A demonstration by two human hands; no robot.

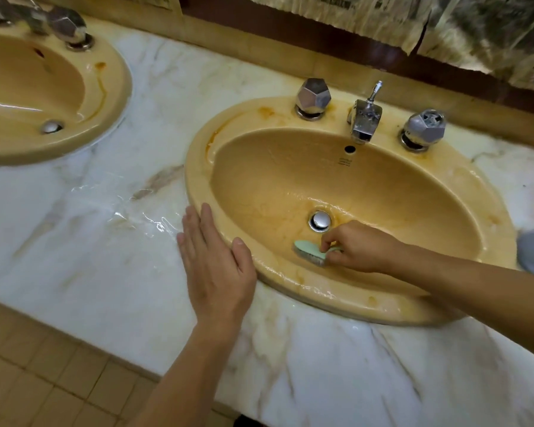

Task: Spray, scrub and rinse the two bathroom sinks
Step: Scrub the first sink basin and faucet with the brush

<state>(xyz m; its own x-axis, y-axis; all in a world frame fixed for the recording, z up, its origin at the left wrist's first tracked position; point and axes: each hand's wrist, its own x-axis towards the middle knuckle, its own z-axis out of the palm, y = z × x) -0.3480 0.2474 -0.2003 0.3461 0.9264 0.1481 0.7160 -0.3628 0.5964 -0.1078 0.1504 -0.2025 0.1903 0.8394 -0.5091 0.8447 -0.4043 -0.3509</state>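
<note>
Two tan oval sinks sit sunk in a wet marble counter (pixel 111 272), seen from the head camera. One sink, the left sink (pixel 84 97), is cut off by the picture's left edge; the right sink (pixel 463 192) lies whole in view, well apart from it, with a broad strip of bare wet marble between them. Behind the right sink stand two faceted metal knobs (pixel 313 98) and a spout (pixel 365 120), just beside the back wall. The counter's front edge runs on a slant from the left toward the bottom, with tan floor tiles (pixel 28 380) below it.

The left hand (pixel 216 266) lies flat and unclenched, palm down, fingers together, on the marble at the right sink's left rim, its thumb touching the rim; it grasps nothing. The right hand (pixel 359 246) reaches across the near rim into the bowl and grips a small green scrub brush (pixel 310 254), fingers and thumb pinching its right end. The brush sticks out to the left of the grip, bristles down on the bowl's near slope, just in front of the metal drain plug (pixel 320 220). Its long axis runs roughly left to right, tilted slightly, its free end pointing left toward the left hand. Rust-orange stains mark the rim near the left knob
</note>
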